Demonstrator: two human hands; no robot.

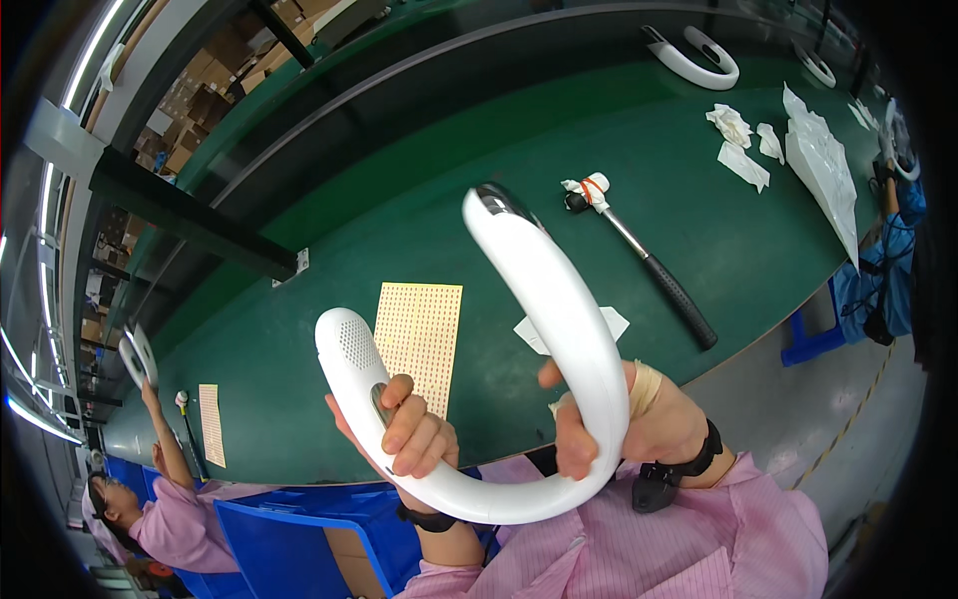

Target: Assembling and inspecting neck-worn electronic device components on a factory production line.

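A white U-shaped plastic device (544, 280), shaped like a neckband, is held up over the near side of the green workbench (479, 384). One end carries a patch of small holes; the other has a dark glossy inset. My left hand (419, 439) is closed round the arm with the holes, fingers across its inner face beside a shiny oval part. On the opposite curve, my right hand (659, 414) grips the device, with tape wrapped on its thumb side. Part of that hand is hidden behind the device. Behind the device lie a cream sheet of small stickers (424, 324) and a white paper piece (615, 321).
A mallet (654, 265) with a wrapped head lies right of the device. Farther right are crumpled paper (730, 125), a plastic bag (818, 160) and another white U-shaped device (694, 68). Blue bins (299, 539) stand below the bench edge. At left, a co-worker (180, 519) raises a similar device.
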